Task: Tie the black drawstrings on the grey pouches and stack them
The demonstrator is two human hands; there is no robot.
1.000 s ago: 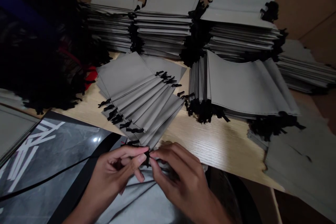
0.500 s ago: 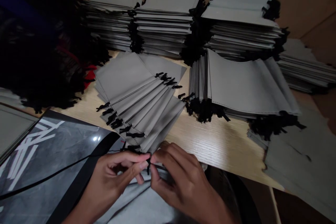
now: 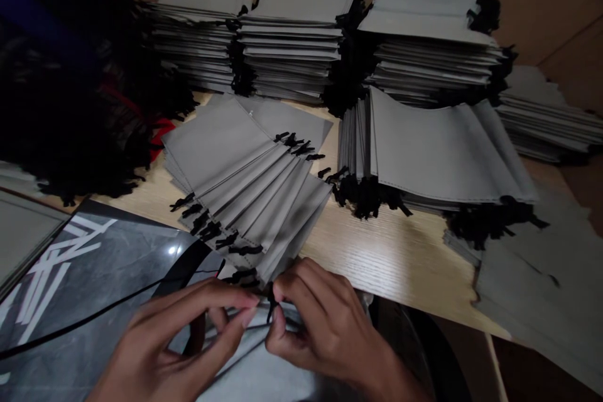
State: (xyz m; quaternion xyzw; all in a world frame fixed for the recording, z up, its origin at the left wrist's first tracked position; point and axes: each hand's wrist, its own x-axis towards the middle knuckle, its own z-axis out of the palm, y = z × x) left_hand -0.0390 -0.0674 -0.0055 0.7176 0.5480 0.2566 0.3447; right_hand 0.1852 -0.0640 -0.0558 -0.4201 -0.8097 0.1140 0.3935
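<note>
My left hand (image 3: 183, 333) is at the bottom centre, thumb and index fingertips pinched together; what they hold, if anything, is too small to tell. Just right of it, my right hand (image 3: 320, 320) pinches a short black cord (image 3: 271, 303) between thumb and curled fingers. Both hands are over light grey cloth (image 3: 264, 370) near the table's front edge. Directly beyond them, grey fabric pouches (image 3: 226, 138) lie fanned out, with knotted black cord ends at their corners.
Tall stacks of grey pouches (image 3: 292, 44) line the back. A bent pile (image 3: 424, 144) lies right of centre on the wooden table (image 3: 358, 257). A dark heap of cords (image 3: 70, 88) is at the left, above a shiny plastic bag (image 3: 122, 257).
My left hand has moved left and down, away from the black cord. My right hand has shifted only slightly. The fanned pouches have spread a little to the left.
</note>
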